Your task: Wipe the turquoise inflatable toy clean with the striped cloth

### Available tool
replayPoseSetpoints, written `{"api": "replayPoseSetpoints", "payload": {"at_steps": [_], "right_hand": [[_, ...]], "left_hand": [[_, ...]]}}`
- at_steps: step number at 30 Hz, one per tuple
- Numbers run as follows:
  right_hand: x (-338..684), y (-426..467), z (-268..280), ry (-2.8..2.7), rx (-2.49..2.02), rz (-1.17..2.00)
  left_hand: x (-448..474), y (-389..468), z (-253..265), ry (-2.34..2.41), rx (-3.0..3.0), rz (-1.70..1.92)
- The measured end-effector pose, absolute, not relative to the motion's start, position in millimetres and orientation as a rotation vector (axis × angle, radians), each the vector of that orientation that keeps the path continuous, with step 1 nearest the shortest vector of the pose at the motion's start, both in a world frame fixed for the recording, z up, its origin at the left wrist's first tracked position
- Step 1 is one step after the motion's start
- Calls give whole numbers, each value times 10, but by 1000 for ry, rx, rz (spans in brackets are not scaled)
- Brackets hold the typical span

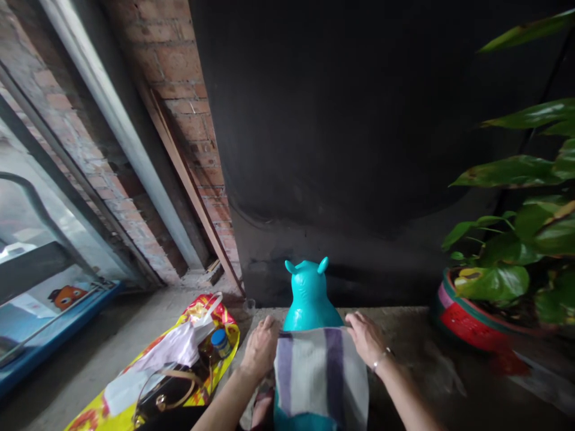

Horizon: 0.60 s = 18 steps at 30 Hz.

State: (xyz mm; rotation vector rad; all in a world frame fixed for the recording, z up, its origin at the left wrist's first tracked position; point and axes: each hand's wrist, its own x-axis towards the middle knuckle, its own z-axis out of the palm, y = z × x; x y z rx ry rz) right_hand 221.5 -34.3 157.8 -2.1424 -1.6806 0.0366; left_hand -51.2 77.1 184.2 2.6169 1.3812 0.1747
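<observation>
A turquoise animal-shaped figure with two small ears, perhaps an inflatable hopper toy, stands in front of me. A cloth with purple and whitish-grey stripes lies draped over its back and hides much of its body. My left hand is closed at the cloth's far left corner. At the far right corner, my right hand grips the edge with its fingers bent; a bracelet circles that wrist. Between the two hands the cloth's far edge runs nearly straight, just behind the toy's neck.
A yellow and red bag or sheet on the left bears white cloth, a blue-lidded jar and a dark handbag. A potted plant stands at right. Behind the toy rises a black panel; a blue-edged cart is far left.
</observation>
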Motion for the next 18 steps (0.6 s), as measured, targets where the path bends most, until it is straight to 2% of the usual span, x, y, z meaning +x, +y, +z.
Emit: {"api": "replayPoseSetpoints", "payload": {"at_steps": [3, 7, 10, 13, 18], "right_hand": [[2044, -184, 1209, -1502, -2263, -33], [1492, -293, 397, -1440, -2301, -160], [1215, -292, -38, -1484, -2451, -37], [1201, -61, -11, -1490, -2573, 71], [1361, 461, 381, -1583, -2627, 169]], "left_hand": [[-341, 749, 1468, 1504, 2513, 271], [-258, 462, 597, 1511, 2433, 392], [-195, 346, -24, 1467, 2357, 336], [-65, 434, -262, 1600, 2198, 247], [171, 795, -82, 1632, 2060, 298]]}}
